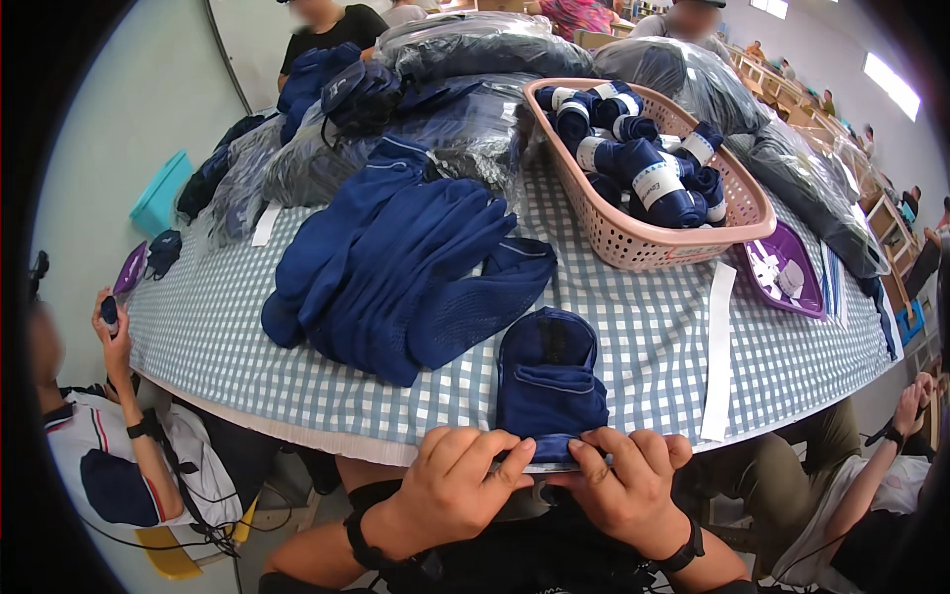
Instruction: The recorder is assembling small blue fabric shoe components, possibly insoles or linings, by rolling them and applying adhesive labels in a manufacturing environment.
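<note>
A folded navy cloth piece (550,401) with a rounded far end lies flat at the table's near edge, right in front of me. My left hand (457,483) pinches its near edge between thumb and fingers. On the same edge, a short way to the right, my right hand (630,485) pinches the cloth too. A band of shinier blue fabric shows between the two hands. Just beyond and to the left spreads a loose heap of navy knit pieces (396,277). A long white paper strip (718,356) lies to the right of my hands.
A pink basket (633,255) holds several navy rolls (658,188) with white bands. Beside it sits a purple tray (811,299) of white slips. Plastic-wrapped bundles (475,49) line the far side, and a teal bin (158,198) stands far left. People sit left, right and opposite.
</note>
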Demonstrator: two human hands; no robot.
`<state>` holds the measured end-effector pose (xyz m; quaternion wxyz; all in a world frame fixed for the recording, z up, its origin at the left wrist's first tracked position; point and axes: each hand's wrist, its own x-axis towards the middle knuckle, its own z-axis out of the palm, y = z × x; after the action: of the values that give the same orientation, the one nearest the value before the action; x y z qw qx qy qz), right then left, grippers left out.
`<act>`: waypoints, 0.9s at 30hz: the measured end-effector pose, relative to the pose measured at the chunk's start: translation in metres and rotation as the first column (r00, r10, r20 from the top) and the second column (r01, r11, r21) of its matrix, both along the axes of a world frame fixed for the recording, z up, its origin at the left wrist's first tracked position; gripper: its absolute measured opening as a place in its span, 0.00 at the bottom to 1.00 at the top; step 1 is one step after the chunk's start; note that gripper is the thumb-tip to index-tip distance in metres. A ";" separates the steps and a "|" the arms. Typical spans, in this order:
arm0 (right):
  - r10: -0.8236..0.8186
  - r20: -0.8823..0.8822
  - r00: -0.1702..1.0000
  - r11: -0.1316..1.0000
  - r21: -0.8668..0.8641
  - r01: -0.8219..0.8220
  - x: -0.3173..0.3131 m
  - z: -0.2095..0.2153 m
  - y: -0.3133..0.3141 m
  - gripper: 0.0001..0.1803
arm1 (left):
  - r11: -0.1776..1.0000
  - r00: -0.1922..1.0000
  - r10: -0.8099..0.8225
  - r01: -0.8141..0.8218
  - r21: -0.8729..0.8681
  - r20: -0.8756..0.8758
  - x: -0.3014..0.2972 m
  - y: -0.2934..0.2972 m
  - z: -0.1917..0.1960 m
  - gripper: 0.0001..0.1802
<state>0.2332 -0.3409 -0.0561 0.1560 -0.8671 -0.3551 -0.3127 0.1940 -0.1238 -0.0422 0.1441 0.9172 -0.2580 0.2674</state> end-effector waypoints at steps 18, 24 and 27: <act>0.014 0.027 1.000 0.996 0.092 -0.017 -0.004 -0.014 0.000 0.09 | 0.997 0.991 0.013 -0.004 -0.071 0.131 -0.004 -0.001 -0.013 0.11; 0.032 -0.024 0.999 0.990 0.139 -0.028 -0.018 -0.013 -0.002 0.10 | 0.996 0.994 -0.008 0.018 -0.088 0.106 -0.013 -0.001 -0.014 0.11; 0.009 -0.002 1.000 0.991 0.133 -0.008 -0.015 -0.015 0.000 0.13 | 0.992 0.997 0.014 -0.005 -0.128 0.070 -0.012 -0.004 -0.013 0.11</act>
<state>0.2186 -0.3408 -0.0710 0.2153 -0.8536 -0.3369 -0.3340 0.1818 -0.1281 -0.0551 0.1917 0.8973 -0.2408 0.3162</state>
